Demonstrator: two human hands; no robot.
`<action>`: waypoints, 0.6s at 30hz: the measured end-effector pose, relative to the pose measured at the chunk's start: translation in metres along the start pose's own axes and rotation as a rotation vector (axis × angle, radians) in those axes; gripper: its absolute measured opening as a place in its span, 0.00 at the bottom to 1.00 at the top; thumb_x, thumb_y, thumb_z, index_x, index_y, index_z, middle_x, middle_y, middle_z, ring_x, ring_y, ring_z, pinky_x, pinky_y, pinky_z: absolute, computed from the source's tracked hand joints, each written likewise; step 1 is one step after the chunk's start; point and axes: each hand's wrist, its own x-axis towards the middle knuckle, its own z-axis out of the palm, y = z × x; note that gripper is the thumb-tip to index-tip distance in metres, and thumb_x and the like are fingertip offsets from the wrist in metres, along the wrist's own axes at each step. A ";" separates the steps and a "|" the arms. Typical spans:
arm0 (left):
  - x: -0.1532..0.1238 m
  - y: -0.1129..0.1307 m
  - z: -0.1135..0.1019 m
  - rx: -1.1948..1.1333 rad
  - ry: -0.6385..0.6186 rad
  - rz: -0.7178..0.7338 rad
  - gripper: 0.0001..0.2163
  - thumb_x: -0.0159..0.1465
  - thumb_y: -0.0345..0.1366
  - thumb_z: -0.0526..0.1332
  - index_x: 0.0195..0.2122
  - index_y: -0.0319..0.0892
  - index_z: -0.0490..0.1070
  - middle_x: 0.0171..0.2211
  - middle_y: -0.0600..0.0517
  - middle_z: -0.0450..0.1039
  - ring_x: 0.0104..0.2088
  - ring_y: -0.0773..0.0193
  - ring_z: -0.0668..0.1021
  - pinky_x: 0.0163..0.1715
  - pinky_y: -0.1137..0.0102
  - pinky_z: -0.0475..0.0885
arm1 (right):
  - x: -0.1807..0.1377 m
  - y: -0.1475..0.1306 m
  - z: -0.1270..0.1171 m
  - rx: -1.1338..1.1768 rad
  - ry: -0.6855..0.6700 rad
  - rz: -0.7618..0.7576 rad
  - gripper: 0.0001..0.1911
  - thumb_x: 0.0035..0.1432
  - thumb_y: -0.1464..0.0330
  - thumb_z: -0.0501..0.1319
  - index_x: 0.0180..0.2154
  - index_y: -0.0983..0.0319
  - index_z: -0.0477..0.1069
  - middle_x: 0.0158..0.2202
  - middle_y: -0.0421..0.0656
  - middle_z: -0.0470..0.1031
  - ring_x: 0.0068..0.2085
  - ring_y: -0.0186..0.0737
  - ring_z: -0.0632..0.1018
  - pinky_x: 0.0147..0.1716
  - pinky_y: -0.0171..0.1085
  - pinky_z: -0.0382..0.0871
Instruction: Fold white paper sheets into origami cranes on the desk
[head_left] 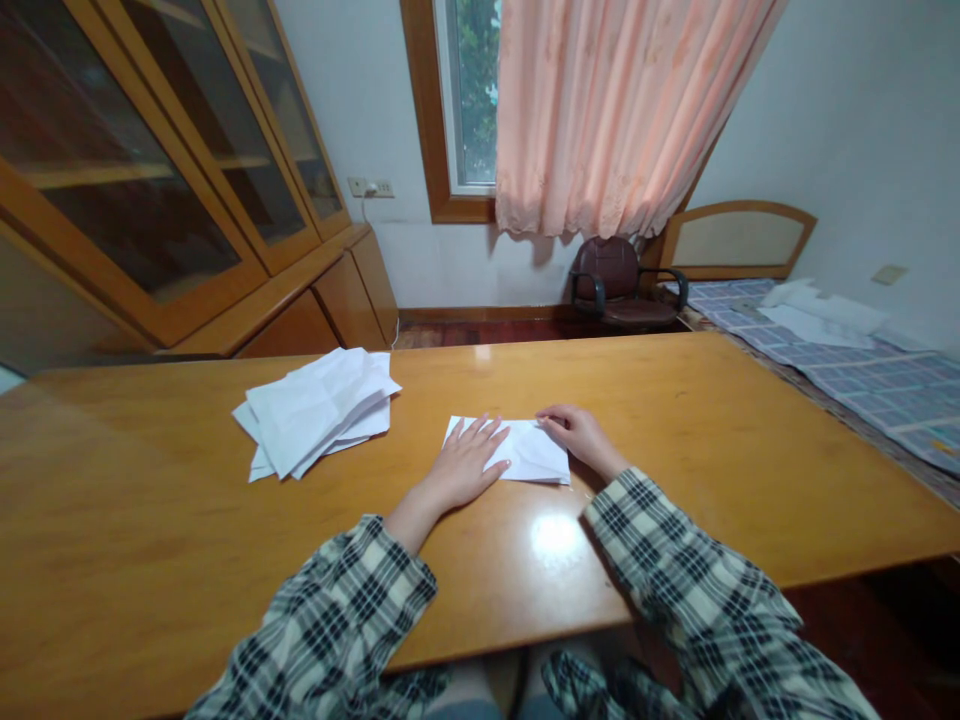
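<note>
A folded sheet of white paper (529,455) lies on the wooden table in front of me. My left hand (466,462) rests flat on its left part, fingers spread. At the paper's top right edge, my right hand (574,430) has its fingertips pinched together on the paper. The right hand's thumb is partly hidden. To the left lies a loose stack of creased white papers (319,410), apart from both hands.
The wooden table (712,440) spans the view. Behind it stand a glass-door cabinet (225,170) at left, a dark red armchair (611,280) under a pink curtain (600,110), and a bed (840,350) at right.
</note>
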 end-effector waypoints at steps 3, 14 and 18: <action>0.000 0.003 -0.004 0.013 -0.008 -0.060 0.28 0.67 0.53 0.47 0.66 0.47 0.52 0.68 0.50 0.49 0.68 0.53 0.51 0.65 0.48 0.43 | -0.001 -0.002 -0.003 0.066 0.020 0.047 0.19 0.58 0.63 0.59 0.50 0.60 0.74 0.31 0.42 0.77 0.28 0.36 0.73 0.31 0.35 0.67; 0.002 0.002 -0.004 -0.013 0.046 -0.178 0.26 0.68 0.49 0.48 0.65 0.45 0.55 0.67 0.46 0.51 0.67 0.51 0.52 0.65 0.49 0.45 | -0.005 -0.010 -0.015 0.429 -0.104 0.180 0.18 0.53 0.68 0.50 0.39 0.65 0.75 0.24 0.41 0.73 0.22 0.33 0.72 0.22 0.31 0.66; 0.004 -0.001 -0.003 -0.047 0.056 -0.180 0.22 0.69 0.41 0.46 0.64 0.47 0.56 0.67 0.48 0.52 0.67 0.53 0.53 0.65 0.49 0.45 | -0.007 -0.009 -0.025 0.386 -0.172 0.125 0.18 0.51 0.71 0.51 0.39 0.64 0.77 0.25 0.42 0.75 0.26 0.35 0.74 0.26 0.32 0.69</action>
